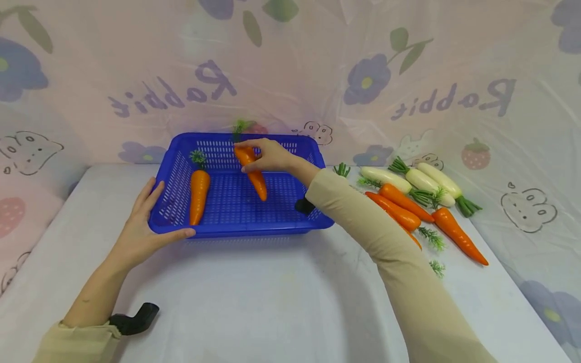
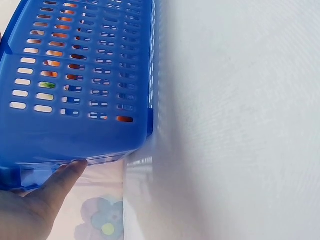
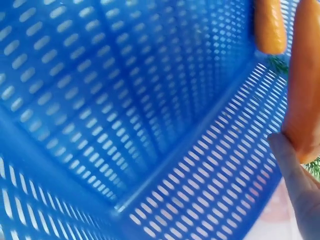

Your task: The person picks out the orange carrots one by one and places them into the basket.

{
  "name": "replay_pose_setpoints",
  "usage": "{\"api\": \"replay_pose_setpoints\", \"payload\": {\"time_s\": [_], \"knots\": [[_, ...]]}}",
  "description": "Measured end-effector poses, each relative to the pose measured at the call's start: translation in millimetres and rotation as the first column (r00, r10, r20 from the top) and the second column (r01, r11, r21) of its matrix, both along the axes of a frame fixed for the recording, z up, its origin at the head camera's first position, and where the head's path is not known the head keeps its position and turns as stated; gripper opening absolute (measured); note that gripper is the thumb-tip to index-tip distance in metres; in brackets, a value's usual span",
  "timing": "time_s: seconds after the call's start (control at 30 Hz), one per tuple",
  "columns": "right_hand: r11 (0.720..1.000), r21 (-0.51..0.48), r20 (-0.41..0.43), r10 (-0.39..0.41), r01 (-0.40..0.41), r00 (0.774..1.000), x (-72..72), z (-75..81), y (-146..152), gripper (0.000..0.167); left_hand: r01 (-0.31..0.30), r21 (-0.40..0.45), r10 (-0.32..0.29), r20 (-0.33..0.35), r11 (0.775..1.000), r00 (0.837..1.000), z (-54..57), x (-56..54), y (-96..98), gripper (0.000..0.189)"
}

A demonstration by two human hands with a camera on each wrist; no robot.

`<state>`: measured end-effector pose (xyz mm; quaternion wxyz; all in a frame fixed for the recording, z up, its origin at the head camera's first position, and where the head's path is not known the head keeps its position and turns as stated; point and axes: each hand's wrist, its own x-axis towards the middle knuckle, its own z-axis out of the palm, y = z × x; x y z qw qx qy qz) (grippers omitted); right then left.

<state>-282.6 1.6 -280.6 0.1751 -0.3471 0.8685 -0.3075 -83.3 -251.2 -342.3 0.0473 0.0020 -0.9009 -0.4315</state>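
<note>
A blue plastic basket [image 1: 245, 229] with slotted walls stands on the table. My left hand [image 1: 140, 227] holds its near left corner, thumb on the front rim and fingers along the left side; in the left wrist view, fingers [image 2: 62, 185] touch the basket under its rim. My right hand [image 1: 270, 156] pinches an orange carrot [image 1: 257, 180] near its leafy end, inside the basket's outline, its tip pointing down. Another carrot [image 1: 198, 194] lies at the left of the basket, leaves toward the back. The right wrist view shows the held carrot [image 3: 304, 85] close up.
Right of the basket lie several carrots [image 1: 458, 234] and three white radishes [image 1: 431, 179] with green tops, partly behind my right sleeve [image 1: 386, 242]. A patterned sheet [image 1: 290, 65] hangs behind the white table [image 1: 254, 302]. A black wrist piece [image 1: 136, 320] sticks out at my left cuff.
</note>
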Motion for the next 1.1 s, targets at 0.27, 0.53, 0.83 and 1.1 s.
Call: {"api": "replay_pose_setpoints", "payload": {"time_s": [0.27,0.53,0.83,1.1], "knots": [[0.997,0.063,0.016,0.036,-0.037,0.999,0.4,-21.4,-10,0.06,-0.004,0.008,0.004,0.0,1.0,1.0,0.0,-0.2,-0.9,0.113],[0.981,0.155,-0.053,0.125,-0.116,0.991,0.4,-38.4,-21,0.06,-0.003,0.003,0.003,0.002,1.0,1.0,0.4,0.0,0.2,0.113],[0.97,0.195,-0.067,0.162,-0.146,0.985,0.3,-46.1,-32,0.06,-0.005,0.02,0.004,0.013,1.0,1.0,0.0,1.2,0.0,0.114],[0.945,0.262,-0.085,0.225,-0.196,0.971,0.0,-47.6,-42,0.06,-0.004,0.015,0.004,0.003,1.0,1.0,-0.4,-0.3,-0.3,0.113]]}}
